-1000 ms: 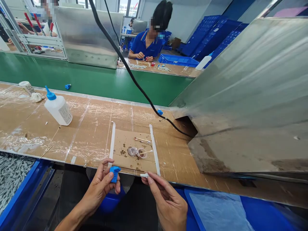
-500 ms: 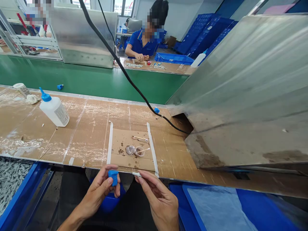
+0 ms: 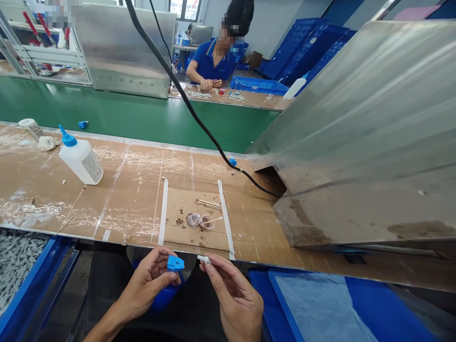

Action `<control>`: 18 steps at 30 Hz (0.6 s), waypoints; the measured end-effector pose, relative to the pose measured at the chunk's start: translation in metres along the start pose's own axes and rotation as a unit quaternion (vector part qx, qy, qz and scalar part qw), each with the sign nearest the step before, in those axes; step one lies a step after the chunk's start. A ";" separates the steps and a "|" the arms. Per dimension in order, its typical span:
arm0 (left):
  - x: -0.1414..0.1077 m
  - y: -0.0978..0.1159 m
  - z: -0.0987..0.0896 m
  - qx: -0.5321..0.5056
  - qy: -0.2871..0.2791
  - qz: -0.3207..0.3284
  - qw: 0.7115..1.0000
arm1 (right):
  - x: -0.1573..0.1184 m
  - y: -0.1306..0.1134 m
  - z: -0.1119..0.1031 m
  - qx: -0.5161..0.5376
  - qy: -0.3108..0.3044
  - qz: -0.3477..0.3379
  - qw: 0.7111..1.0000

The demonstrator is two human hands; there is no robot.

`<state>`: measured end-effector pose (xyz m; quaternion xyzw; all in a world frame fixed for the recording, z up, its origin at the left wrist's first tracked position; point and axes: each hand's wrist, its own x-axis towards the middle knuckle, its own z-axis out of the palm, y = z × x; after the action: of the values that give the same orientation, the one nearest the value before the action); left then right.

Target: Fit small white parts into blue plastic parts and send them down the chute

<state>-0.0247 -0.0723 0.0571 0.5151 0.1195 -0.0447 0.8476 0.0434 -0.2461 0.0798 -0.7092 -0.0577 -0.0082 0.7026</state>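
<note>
Blue plastic, a small blocky blue piece (image 3: 175, 264) is pinched between the thumb and fingers of the left hand (image 3: 151, 281), just off the near edge of a cardboard-covered table (image 3: 131, 204) and above the person's lap. Its long axis runs roughly left to right, with one end pointing right. Facing it, the right hand (image 3: 239, 297) grips a slim pale piece (image 3: 203, 259) between thumb and fingertips; this too lies nearly sideways, its free tip pointing left at the blue piece. The two hands are near each other but apart, and a narrow gap separates the pieces. Beyond them on the table, two small round containers (image 3: 194, 219) stand side by side between white tape strips (image 3: 163, 211).
</note>
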 end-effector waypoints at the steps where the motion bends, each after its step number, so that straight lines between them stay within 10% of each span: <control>1: 0.001 -0.001 0.001 -0.016 -0.005 -0.001 1.000 | -0.002 0.000 0.002 0.008 -0.004 -0.005 1.000; 18: -0.003 0.003 0.001 0.116 0.017 -0.005 0.993 | -0.014 0.006 0.016 0.033 -0.043 0.013 0.998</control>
<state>-0.0270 -0.0718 0.0611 0.6100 0.1305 -0.0532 0.7798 0.0290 -0.2308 0.0721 -0.6861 -0.0792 0.0331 0.7225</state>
